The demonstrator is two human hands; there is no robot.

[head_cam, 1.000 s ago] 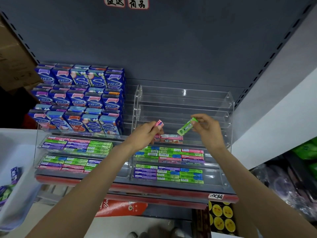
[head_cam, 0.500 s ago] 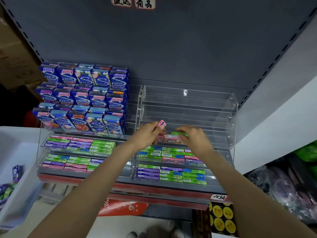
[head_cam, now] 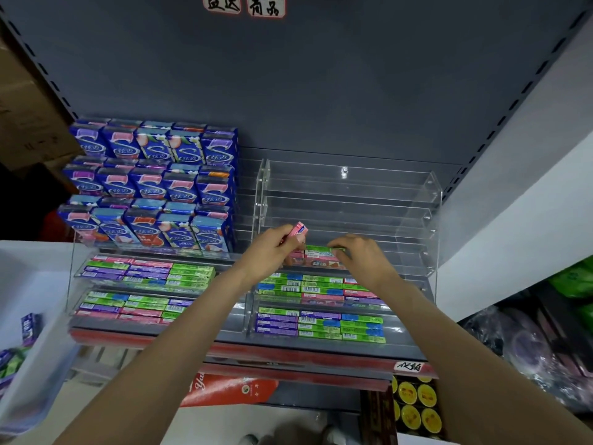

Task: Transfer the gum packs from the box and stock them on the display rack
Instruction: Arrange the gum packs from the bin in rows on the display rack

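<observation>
Head view: grey shelf against dark backboard; left hand pinches pink pack, right hand grips green pack.

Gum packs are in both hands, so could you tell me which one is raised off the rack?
The pink pack in the left hand; the green pack under the right hand lies on the tier.

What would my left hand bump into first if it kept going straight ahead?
Probably the clear acrylic rack: the left hand, holding a pink gum pack, points toward its empty tiers, though depth is hard to judge.
</observation>
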